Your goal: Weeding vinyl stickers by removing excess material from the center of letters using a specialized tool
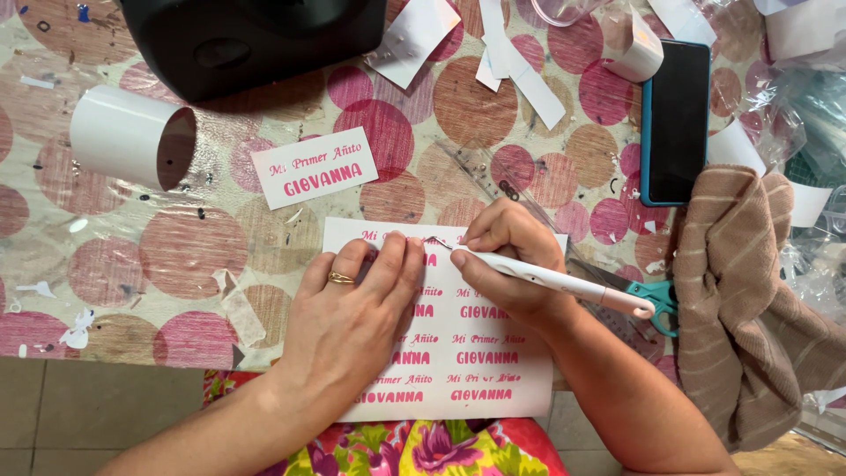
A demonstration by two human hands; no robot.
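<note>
The white sticker sheet [458, 339] with pink lettering lies at the table's near edge. Your left hand [352, 308] presses flat on it, fingers extended, holding nothing. Your right hand [507, 260] grips a white pen tool [551, 280], tip on the sheet's top row. Teal scissors [648, 295] and a beige towel [749, 300] lie just right.

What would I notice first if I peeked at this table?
Probably the white sheet with rows of pink lettering at the table's near edge. The left hand presses flat on it, while the right hand holds a slim white pen-shaped tool with its tip on the sheet's top row. Around them is the tablecloth with big pink and brown circles, and a white roll lies far left.
</note>
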